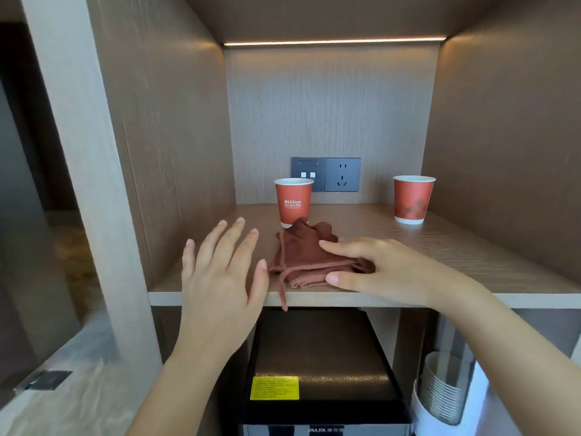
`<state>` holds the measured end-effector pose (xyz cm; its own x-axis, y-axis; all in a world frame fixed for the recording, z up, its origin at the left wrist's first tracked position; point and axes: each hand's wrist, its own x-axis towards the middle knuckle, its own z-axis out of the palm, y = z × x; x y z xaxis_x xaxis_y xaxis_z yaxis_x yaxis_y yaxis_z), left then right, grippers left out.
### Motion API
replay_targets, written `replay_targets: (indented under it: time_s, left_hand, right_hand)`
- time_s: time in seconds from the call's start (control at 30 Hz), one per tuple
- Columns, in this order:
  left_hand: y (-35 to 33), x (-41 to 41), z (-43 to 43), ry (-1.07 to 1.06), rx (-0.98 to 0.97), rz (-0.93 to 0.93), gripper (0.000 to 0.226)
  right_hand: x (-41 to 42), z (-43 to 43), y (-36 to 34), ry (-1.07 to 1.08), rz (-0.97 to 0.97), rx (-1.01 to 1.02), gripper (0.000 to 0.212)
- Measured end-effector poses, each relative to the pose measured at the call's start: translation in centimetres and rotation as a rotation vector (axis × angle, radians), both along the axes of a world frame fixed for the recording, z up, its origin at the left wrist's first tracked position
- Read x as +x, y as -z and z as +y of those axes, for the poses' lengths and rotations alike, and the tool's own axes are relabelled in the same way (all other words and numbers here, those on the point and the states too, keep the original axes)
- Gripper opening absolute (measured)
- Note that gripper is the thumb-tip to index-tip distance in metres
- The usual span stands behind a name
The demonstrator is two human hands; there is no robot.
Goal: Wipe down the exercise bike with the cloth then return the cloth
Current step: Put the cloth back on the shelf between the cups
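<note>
Our right hand (377,265) lies on the right end of the cloth (301,253), fingers straight on top and thumb at its near edge; we cannot tell if it pinches. The cloth runs leftward along the near edge of the shelf (471,247), toward our left hand (220,269), which is spread, empty and just beside it.

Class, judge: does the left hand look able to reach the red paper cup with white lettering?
Probably yes: the open left hand hovers over the wooden shelf close to the red lettered paper cup, nothing between them; the brown cloth lies aside.

Right hand (377,265) — on cloth (301,253)
</note>
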<state>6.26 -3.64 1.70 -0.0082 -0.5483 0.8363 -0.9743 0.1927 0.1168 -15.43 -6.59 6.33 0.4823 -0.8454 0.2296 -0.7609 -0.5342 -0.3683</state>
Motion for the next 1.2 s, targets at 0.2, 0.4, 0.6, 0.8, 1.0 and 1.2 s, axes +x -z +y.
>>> replay_targets:
  time_s: [0.2, 0.4, 0.6, 0.8, 1.0, 1.2]
  left_hand:
    - [0.2, 2.2, 1.4, -0.061, -0.033, -0.042, 0.049]
    - [0.5, 4.8, 2.1, -0.19, -0.104, -0.069, 0.049]
    - [1.0, 6.4, 2.7, -0.194, -0.06, 0.008, 0.058]
    - [0.9, 7.5, 3.1, -0.104, -0.037, 0.039, 0.058]
    - [0.9, 7.4, 3.2, -0.09, -0.046, 0.042, 0.057]
    - [2.0, 6.5, 3.1, -0.101, -0.105, -0.014, 0.047]
  right_hand:
    - [3.3, -0.5, 0.2, -0.024, 0.054, -0.048, 0.056]
    - [7.7, -1.3, 0.3, -0.049, 0.061, -0.021, 0.056]
    - [11.5, -2.1, 0.5, -0.043, 0.173, -0.043, 0.057]
    - [13.9, -3.0, 0.3, -0.047, 0.231, -0.013, 0.056]
    - [14.0, -3.2, 0.1, -0.058, 0.242, 0.02, 0.056]
    - [12.1, -1.0, 0.5, -0.018, 0.138, -0.014, 0.058]
